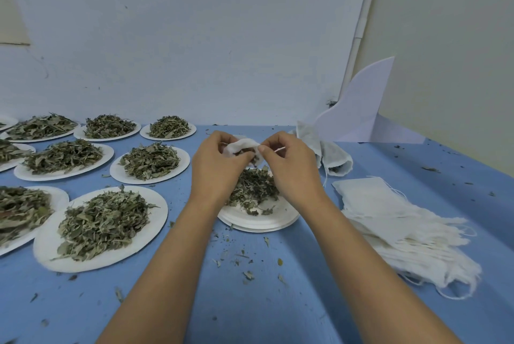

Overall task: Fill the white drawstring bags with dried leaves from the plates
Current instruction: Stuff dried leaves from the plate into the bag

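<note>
Both hands hold one small white drawstring bag above a white plate with a thin heap of dried leaves. My left hand grips the bag's left side with curled fingers. My right hand pinches the bag's right edge and its string. Dark leaves show in the bag's mouth between my hands. A fanned stack of flat white bags lies to the right.
Several white plates heaped with dried leaves, such as the near plate, cover the left of the blue table. Filled bags lie behind my right hand, next to a white curved board. Leaf crumbs are scattered about.
</note>
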Available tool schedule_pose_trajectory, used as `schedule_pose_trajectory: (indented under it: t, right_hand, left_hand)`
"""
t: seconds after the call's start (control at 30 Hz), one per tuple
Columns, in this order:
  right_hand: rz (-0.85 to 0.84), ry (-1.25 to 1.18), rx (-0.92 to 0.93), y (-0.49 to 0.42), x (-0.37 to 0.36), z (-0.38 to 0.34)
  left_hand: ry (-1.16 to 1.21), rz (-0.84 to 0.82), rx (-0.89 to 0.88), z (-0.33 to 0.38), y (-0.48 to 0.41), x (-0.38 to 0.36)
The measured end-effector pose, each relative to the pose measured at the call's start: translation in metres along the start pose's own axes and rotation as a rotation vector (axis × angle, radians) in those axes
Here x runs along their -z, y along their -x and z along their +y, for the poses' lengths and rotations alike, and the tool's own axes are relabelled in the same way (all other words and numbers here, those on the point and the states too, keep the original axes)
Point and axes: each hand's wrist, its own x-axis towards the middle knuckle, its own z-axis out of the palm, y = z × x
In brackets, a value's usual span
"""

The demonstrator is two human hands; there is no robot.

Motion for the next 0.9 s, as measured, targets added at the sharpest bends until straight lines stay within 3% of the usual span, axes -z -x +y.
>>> schedule_pose_trajectory:
  t: [0.17,0.3,0.5,0.6,0.73,0.9]
  right_hand:
    - [0.033,0.036,0.016,-0.001,0.001,0.003]
    - [-0.013,0.053,0.054,0.001,0.002,-0.002]
    - [-0.073,-0.119,0.082,0.004,0.000,-0.013]
    - [-0.031,-0.091,0.048,0.002,0.000,-0.010]
    - [0.017,-0.130,-0.033,0.000,0.002,-0.006]
    - [0.031,-0.215,-0.117,-0.001,0.003,-0.005]
  left_hand:
    - [0.090,-0.109,0.092,0.001,-0.001,-0.003]
    - [0.017,0.009,0.037,-0.003,0.001,-0.005]
    - [-0.036,0.166,-0.041,-0.003,0.001,-0.004]
    - [-0.004,0.085,-0.035,-0.002,0.000,-0.003]
    - [0.167,-0.153,0.100,0.001,-0.002,-0.001]
    - [0.032,-0.280,0.028,-0.002,-0.001,-0.002]
